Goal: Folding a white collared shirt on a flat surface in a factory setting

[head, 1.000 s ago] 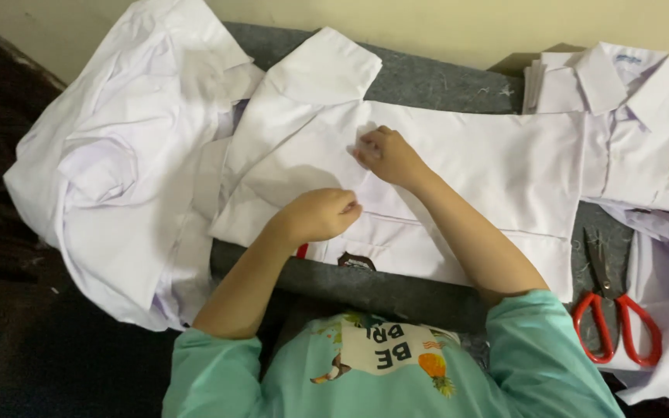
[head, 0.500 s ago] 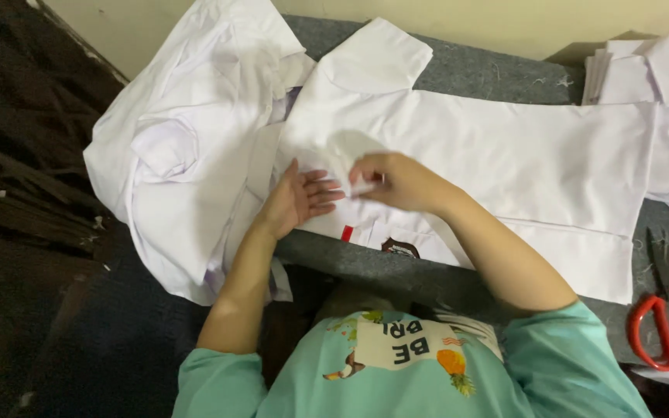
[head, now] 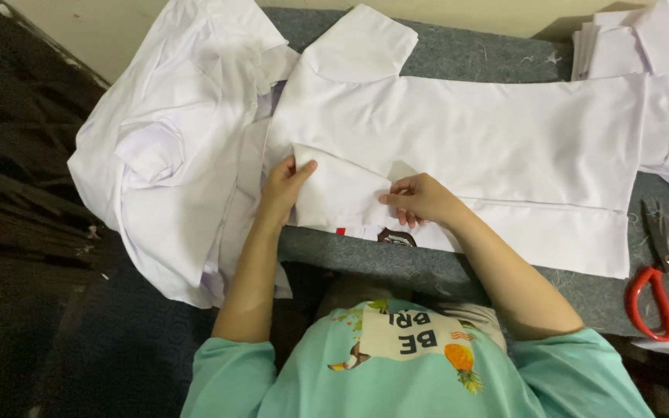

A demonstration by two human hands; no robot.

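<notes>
On the grey table (head: 458, 50), which fills most of the view, a white shirt (head: 489, 139) lies spread flat with its length running across, one short sleeve (head: 361, 42) pointing toward the far wall. To its left a heap of white shirts (head: 172, 155) hangs over the table's end, crumpled and partly folded, touching the spread shirt along its side. At the far right another pile of white clothing (head: 660, 46) overlaps the spread shirt's end, collars showing at the top corner.

The near sleeve (head: 338, 186) of the spread shirt is folded in over the body of the shirt, close to the table's front edge. The left hand (head: 284, 190) grips the sleeve's left edge, thumb on top and fingers curled under the cloth. The right hand (head: 420, 200) pinches the sleeve's right corner, fingertips closed on the fabric. The two hands sit apart, with the folded sleeve stretched between them.

Red-handled scissors (head: 667, 286) lie on the table at the right, well away from both hands. A small dark badge (head: 396, 238) peeks out under the shirt's near edge, just below the right hand.
</notes>
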